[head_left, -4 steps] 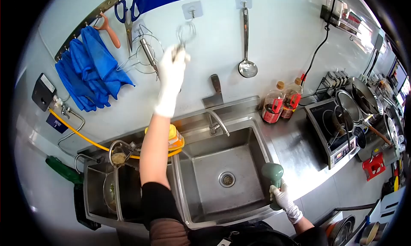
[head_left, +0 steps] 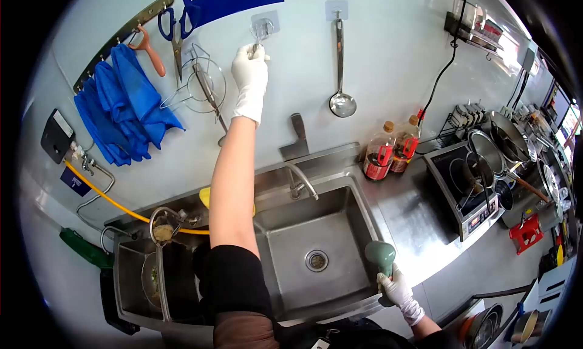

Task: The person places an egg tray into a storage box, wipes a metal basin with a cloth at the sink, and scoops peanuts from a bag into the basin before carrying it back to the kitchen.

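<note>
My left hand [head_left: 250, 72], in a white glove, is raised to the wall and pinches the handle end of a small wire whisk [head_left: 262, 30]. The whisk's loops overlap a clear wall hook plate [head_left: 271, 21]. My right hand [head_left: 398, 288], also gloved, grips the neck of a green round-ended tool [head_left: 381, 253] at the right front corner of the sink [head_left: 303, 246]. The tool's lower end shows below my fingers.
A ladle [head_left: 342, 104] hangs right of the whisk; scissors [head_left: 177, 42], a peeler [head_left: 149, 52] and blue cloths [head_left: 130, 97] hang left. A cleaver [head_left: 297, 136] stands behind the faucet [head_left: 303, 179]. Two bottles [head_left: 379, 154] and an induction cooker [head_left: 455, 185] are right.
My left hand has moved up, bringing the whisk against the hook plate. My right hand still holds the green tool, and the view has shifted slightly.
</note>
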Motion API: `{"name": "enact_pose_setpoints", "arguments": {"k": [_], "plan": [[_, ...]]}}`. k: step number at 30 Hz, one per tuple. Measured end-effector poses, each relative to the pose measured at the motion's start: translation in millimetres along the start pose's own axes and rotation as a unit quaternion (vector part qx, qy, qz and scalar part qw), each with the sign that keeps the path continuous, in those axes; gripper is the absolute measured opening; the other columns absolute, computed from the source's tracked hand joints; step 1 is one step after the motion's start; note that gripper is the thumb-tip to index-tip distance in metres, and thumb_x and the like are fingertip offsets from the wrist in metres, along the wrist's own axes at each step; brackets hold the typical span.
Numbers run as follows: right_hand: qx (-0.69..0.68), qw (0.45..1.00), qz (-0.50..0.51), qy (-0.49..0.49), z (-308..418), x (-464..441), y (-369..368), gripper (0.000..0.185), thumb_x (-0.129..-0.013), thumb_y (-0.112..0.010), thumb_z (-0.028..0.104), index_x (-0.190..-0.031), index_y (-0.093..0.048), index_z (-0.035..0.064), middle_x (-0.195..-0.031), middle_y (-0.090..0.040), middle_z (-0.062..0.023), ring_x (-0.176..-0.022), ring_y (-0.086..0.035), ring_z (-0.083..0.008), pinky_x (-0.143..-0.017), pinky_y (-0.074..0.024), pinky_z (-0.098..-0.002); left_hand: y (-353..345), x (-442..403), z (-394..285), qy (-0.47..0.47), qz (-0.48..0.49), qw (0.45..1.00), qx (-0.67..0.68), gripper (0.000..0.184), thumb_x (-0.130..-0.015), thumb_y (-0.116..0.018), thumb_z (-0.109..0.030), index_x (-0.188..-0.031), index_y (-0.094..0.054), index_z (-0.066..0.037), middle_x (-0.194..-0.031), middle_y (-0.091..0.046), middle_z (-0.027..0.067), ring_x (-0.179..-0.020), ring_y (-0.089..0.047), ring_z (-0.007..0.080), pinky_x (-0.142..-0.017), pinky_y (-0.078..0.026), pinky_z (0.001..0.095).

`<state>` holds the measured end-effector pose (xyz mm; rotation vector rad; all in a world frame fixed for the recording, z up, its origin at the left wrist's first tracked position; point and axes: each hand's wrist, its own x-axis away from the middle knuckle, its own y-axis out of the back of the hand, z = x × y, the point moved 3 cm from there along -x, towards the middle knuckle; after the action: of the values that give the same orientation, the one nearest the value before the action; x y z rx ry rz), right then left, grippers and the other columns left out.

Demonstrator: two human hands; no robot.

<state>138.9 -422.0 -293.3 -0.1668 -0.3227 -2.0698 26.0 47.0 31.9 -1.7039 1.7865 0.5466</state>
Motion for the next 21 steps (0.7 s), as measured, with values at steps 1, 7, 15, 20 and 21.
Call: {"name": "enact_pose_setpoints", "arguments": {"k": [1,7,15,20,21], "plan": [[0.006,1.0,-0.016,0.005,-4.3,2.3,0.8,0.035,-0.084,-0.056,0.011,-0.113,-0.04,0.0002,-0.054,-0.05,-0.0011,-0.045,-0.05,-0.0088,-0.043,-0.0408,-0.0229,-7.1,-6.3,10.5,-0.001,-0.011,1.0,-0.021,0.015,-0.085,-0.055,-0.014,-0.094,-0.059,-0.002,-0.067,-0.061,0.0028,-0.052,-0.049,0.0068,-0.049,-0.038,0.0214],[-0.045,0.996,-0.067,-0.035,-29.9,19.9,5.6,0.037,-0.084,-0.057,0.015,-0.114,-0.039,0.0006,-0.057,-0.046,0.0017,-0.047,-0.044,-0.0065,-0.044,-0.0379,-0.0226,-9.9,22.2,58.0,0.07,0.008,0.997,0.042,0.018,-0.086,-0.054,-0.015,-0.095,-0.058,0.0,-0.069,-0.062,0.0054,-0.054,-0.05,0.0075,-0.051,-0.04,0.023],[0.072,0.986,-0.137,0.057,-33.8,60.8,23.4,0.049,-0.083,-0.059,0.027,-0.122,-0.04,0.0038,-0.068,-0.054,-0.0051,-0.055,-0.051,-0.0097,-0.05,-0.0446,-0.0274,19.1,111.4,32.8,-0.135,0.005,0.957,-0.256,0.042,-0.087,-0.057,-0.019,-0.119,-0.047,0.006,-0.125,-0.046,0.0213,-0.112,-0.047,0.0297,-0.098,-0.036,0.0362],[-0.147,0.984,-0.085,-0.049,-18.1,128.9,31.9,0.037,-0.083,-0.056,0.03,-0.105,-0.044,0.002,-0.072,-0.052,-0.0057,-0.062,-0.052,-0.0166,-0.056,-0.0442,-0.0315,63.2,238.0,-3.4,0.345,0.439,0.791,0.25,0.04,-0.088,-0.053,-0.02,-0.121,-0.048,0.002,-0.11,-0.059,0.0105,-0.101,-0.056,0.0194,-0.089,-0.044,0.0313],[-0.167,0.981,-0.096,-0.02,-28.9,134.6,37.5,0.036,-0.083,-0.055,0.03,-0.104,-0.045,0.003,-0.071,-0.051,-0.0042,-0.061,-0.051,-0.0147,-0.054,-0.0435,-0.0301,56.4,268.4,-0.1,0.38,0.473,0.778,0.161,0.038,-0.088,-0.05,-0.021,-0.117,-0.049,0.003,-0.106,-0.058,0.0141,-0.098,-0.056,0.0207,-0.083,-0.045,0.0308]]}}
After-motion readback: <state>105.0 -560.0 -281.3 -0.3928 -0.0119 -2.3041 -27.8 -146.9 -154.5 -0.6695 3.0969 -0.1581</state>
